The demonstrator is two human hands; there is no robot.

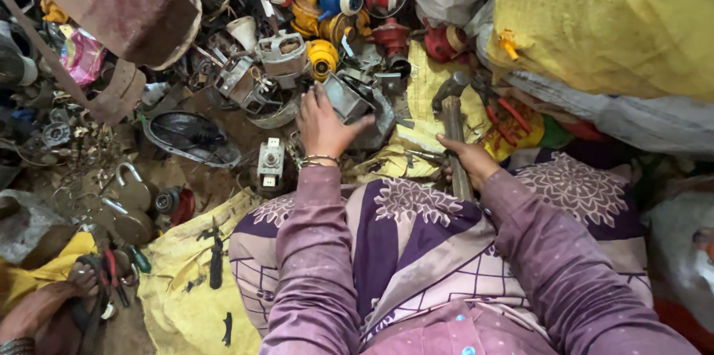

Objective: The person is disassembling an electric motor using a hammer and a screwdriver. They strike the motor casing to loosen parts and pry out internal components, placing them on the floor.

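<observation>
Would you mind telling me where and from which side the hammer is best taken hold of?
Judging by its pose, grip the hammer on the lower wooden handle, coming from the person's near side. The metal head points away toward the scrap pile, and the handle runs back toward the lap, where the right hand already wraps it. The left hand rests on a grey metal part.

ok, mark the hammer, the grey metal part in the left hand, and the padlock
hammer (451, 93): head view, on its metal head.
grey metal part (346, 98): head view, on its flat face.
padlock (134, 193): head view, on its body.
</observation>
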